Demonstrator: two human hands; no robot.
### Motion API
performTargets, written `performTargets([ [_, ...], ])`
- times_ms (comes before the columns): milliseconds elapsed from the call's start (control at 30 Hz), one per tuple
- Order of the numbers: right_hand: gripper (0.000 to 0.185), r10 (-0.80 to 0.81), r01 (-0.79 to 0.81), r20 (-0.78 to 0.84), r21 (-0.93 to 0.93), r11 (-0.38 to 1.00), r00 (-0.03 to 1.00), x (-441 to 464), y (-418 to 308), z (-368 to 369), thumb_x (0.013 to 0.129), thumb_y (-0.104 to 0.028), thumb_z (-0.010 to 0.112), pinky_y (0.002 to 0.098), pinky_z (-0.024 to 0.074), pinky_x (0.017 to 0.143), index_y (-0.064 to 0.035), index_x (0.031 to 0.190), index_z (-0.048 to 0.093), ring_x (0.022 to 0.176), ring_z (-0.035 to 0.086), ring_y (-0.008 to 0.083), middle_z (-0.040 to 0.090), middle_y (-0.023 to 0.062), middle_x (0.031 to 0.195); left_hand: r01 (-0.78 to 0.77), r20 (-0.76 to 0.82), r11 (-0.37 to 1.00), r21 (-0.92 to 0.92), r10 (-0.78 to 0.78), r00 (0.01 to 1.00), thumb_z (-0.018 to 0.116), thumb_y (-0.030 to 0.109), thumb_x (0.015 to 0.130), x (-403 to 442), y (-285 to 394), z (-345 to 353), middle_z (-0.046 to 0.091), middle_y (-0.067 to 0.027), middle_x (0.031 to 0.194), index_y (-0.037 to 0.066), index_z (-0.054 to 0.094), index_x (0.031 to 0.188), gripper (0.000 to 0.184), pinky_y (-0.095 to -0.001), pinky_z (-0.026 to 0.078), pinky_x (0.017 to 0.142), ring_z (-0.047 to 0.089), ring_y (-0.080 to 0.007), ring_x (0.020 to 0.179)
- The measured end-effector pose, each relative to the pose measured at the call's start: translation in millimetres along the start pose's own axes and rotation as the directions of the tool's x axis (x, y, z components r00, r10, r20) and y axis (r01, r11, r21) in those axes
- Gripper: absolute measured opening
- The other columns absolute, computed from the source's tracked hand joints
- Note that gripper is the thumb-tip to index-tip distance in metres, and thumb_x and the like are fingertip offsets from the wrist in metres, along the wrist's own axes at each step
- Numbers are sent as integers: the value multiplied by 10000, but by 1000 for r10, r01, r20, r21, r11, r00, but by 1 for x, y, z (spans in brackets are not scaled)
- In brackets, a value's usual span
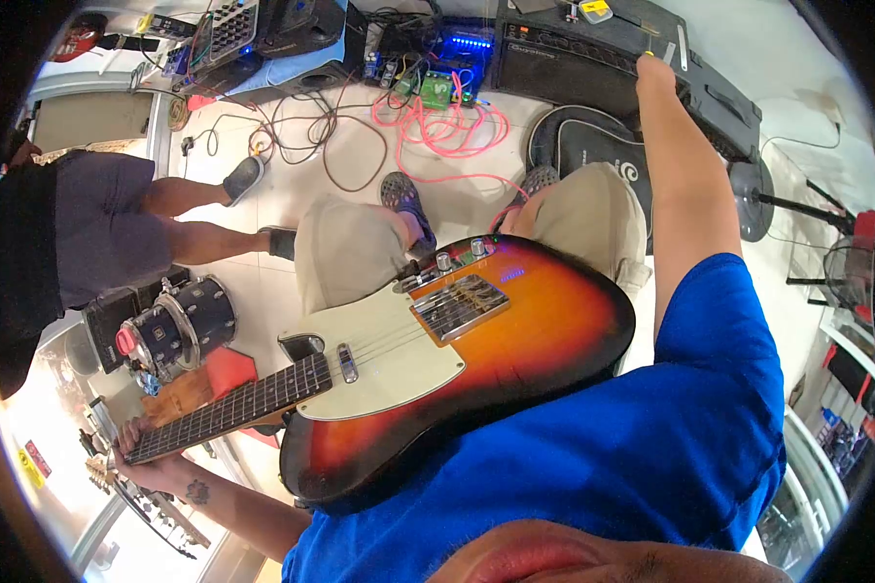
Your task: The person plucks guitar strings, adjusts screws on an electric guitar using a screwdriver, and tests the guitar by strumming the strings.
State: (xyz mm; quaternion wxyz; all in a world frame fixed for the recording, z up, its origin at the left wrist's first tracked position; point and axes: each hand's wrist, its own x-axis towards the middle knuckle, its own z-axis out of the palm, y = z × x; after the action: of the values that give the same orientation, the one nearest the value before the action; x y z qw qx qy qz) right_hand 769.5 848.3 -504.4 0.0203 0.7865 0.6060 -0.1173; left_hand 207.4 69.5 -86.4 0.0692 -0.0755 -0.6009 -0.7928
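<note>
A sunburst electric guitar with a cream pickguard lies across my lap, its neck pointing to the lower left. Near the headstock, my left hand is closed around the neck, fingers over the fretboard. My right arm stretches away from the guitar. At its end, my right hand is at the right part of a black guitar amplifier, by its control panel. Those fingers are hidden, so their grip does not show. Close to that hand, a white strip lies on the amplifier top.
A pink cable lies coiled by the effect pedals. Dark cables spread over the floor. A black gig bag leans by the amplifier. Another person stands at left, near a blue drum. A fan stands at right.
</note>
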Motion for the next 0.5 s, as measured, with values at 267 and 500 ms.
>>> performTargets([
  [267, 642, 180, -217, 135, 368, 904, 974, 52, 13, 24, 966, -566, 557, 472, 528, 954, -19, 1276, 686, 1116, 710, 315, 733, 149, 1228, 21, -95, 997, 70, -14, 995, 519, 151, 960, -33, 7, 61, 399, -21, 721, 127, 363, 741, 269, -340, 402, 708, 421, -183, 693],
  [500, 318, 229, -124, 62, 956, 266, 971, 12, 11, 16, 1021, -286, 594, 344, 510, 476, 28, 990, 637, 587, 641, 223, 656, 121, 799, -103, 304, 969, 225, 31, 952, 566, 110, 965, 51, -1, -47, 356, -39, 758, 109, 327, 743, 326, -359, 356, 711, 376, -192, 735],
])
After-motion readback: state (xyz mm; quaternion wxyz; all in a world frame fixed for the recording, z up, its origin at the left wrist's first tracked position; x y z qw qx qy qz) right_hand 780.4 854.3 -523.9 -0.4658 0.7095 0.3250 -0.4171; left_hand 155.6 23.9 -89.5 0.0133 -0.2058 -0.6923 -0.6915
